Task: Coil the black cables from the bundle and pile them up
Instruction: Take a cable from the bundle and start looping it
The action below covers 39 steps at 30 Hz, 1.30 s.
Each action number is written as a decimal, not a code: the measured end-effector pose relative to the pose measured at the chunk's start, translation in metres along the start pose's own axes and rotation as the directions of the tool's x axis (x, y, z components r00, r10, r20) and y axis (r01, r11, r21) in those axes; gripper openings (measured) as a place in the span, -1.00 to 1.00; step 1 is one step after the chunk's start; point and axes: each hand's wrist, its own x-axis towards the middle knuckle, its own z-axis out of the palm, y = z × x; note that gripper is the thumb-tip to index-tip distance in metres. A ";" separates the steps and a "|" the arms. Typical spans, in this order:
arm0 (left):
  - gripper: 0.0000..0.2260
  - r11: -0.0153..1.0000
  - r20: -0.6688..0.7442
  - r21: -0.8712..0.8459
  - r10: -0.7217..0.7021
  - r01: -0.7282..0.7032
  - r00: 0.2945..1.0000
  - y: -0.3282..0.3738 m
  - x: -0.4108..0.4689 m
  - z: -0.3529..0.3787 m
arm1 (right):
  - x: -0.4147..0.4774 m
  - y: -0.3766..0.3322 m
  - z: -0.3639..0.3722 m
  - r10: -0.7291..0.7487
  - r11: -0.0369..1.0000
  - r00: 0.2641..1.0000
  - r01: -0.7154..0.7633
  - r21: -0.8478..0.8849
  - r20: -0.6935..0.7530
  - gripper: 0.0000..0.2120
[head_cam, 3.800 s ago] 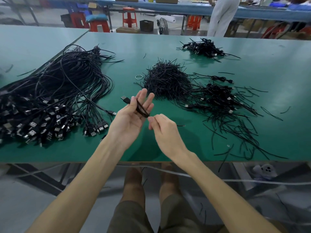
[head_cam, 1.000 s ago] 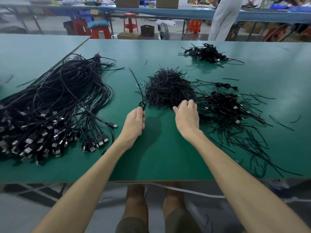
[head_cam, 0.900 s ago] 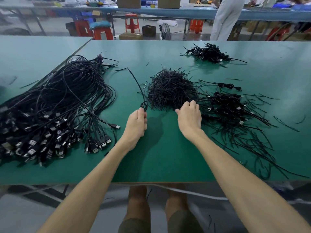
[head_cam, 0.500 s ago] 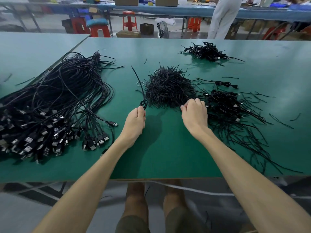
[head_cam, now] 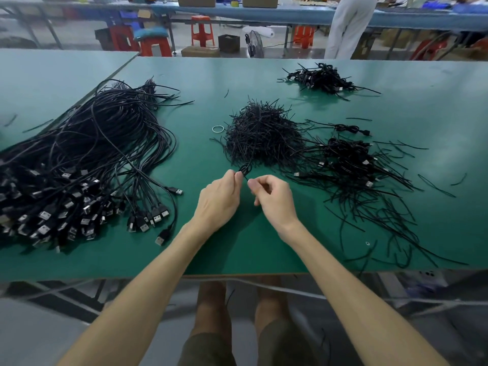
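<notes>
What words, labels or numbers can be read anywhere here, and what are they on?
No text can be read.
Cardboard boxes on the far bench: any print is too blurred to read.
USB plugs on the loose black cables: any marking is too small to read.
Green table: no writing shows.

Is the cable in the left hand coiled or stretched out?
Coiled: the cable shows as a small bunch of loops pinched by the left hand.

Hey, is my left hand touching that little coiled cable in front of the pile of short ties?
Touching. The head view shows the left hand pinching the coiled cable at its fingertips, with no gap between them.
</notes>
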 end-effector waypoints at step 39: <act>-0.20 0.897 0.075 -0.429 -0.081 0.106 0.994 0.000 0.000 -0.008 | -0.008 -0.002 -0.004 -0.085 0.987 0.969 0.050 0.154 0.231 -0.73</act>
